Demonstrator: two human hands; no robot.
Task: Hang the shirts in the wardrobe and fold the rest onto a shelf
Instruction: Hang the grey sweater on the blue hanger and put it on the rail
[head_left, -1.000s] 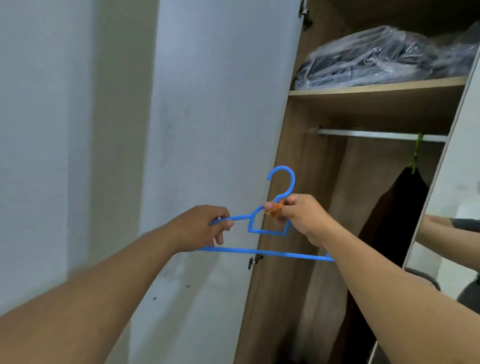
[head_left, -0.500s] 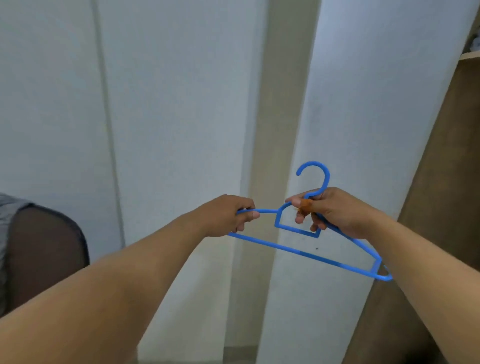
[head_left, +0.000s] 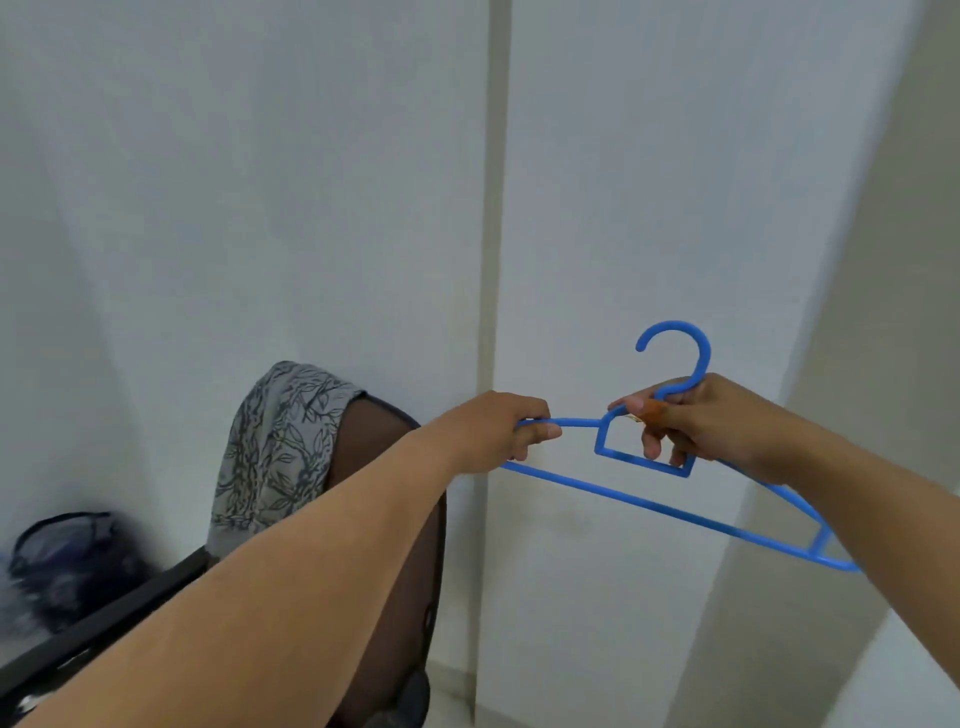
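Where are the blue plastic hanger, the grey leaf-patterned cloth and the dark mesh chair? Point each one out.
blue plastic hanger (head_left: 623, 496): head view, on its lower bar.
grey leaf-patterned cloth (head_left: 275, 447): head view, mid-fabric, draped over the chair back.
dark mesh chair (head_left: 374, 436): head view, on its bare backrest.

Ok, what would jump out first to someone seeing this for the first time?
The bright blue hanger, held mid-air right of centre: the left hand grips its left shoulder, the right hand its neck below the hook. Next, at lower left, a grey leaf-patterned garment draped over a dark chair back.
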